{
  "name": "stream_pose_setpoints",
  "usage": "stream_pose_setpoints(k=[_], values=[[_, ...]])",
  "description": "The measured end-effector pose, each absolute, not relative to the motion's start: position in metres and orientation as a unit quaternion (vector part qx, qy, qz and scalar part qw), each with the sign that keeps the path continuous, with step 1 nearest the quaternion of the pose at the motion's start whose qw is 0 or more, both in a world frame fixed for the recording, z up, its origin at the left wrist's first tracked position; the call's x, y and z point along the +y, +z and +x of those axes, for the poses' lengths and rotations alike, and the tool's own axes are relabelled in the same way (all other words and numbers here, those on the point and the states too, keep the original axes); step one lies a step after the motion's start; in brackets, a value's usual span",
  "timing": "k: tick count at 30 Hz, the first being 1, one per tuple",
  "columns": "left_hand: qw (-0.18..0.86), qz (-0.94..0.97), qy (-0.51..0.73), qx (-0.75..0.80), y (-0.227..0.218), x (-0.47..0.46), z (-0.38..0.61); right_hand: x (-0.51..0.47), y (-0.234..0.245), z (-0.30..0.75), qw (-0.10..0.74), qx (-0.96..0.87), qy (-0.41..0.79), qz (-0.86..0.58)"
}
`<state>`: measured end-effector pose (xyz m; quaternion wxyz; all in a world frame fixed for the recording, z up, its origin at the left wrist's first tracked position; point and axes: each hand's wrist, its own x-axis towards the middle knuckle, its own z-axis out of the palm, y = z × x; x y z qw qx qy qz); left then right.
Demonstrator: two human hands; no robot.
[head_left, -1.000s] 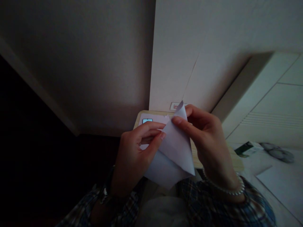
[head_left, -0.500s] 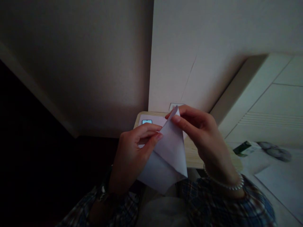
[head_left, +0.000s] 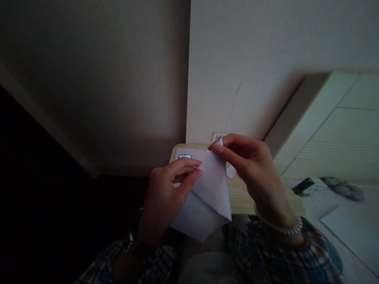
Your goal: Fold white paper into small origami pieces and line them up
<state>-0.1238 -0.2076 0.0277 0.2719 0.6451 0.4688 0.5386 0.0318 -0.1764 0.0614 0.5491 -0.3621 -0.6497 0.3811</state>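
Folded paper (head_left: pixel 211 179) further left, seemingly smooth

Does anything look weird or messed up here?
Nothing visible looks spilled or broken. The folded paper between the left hand and right hand looks a bit uneven, because its lower edges don't line up, but it's not clearly damaged. The picture is quite dark, too.

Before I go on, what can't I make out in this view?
All in the head view:
Phone: lower part hidden by the left hand.
Folded paper: far side faces away from the camera.
Wall plate: partly covered by the right hand and the paper.
Box: print too small and blurred.
Sheet: cut off by the right edge.
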Motion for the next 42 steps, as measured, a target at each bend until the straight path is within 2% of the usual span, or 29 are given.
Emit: stream_pose_setpoints(k=[19, 30, 42], values=[[0.297, 0.635, 0.547, 0.458, 0.024, -0.205, -0.139, -0.175, 0.061, 0.017, 0.562, -0.643, 0.371, -0.366], [0.314, 0.641, 0.533, 0.454, 0.018, -0.203, -0.141, -0.173, 0.056, 0.018, 0.523, -0.672, 0.362, -0.379], [0.329, 0.648, 0.509, 0.461, 0.017, -0.202, -0.142, -0.17, 0.055, 0.023, 0.553, -0.664, 0.338, -0.374]])
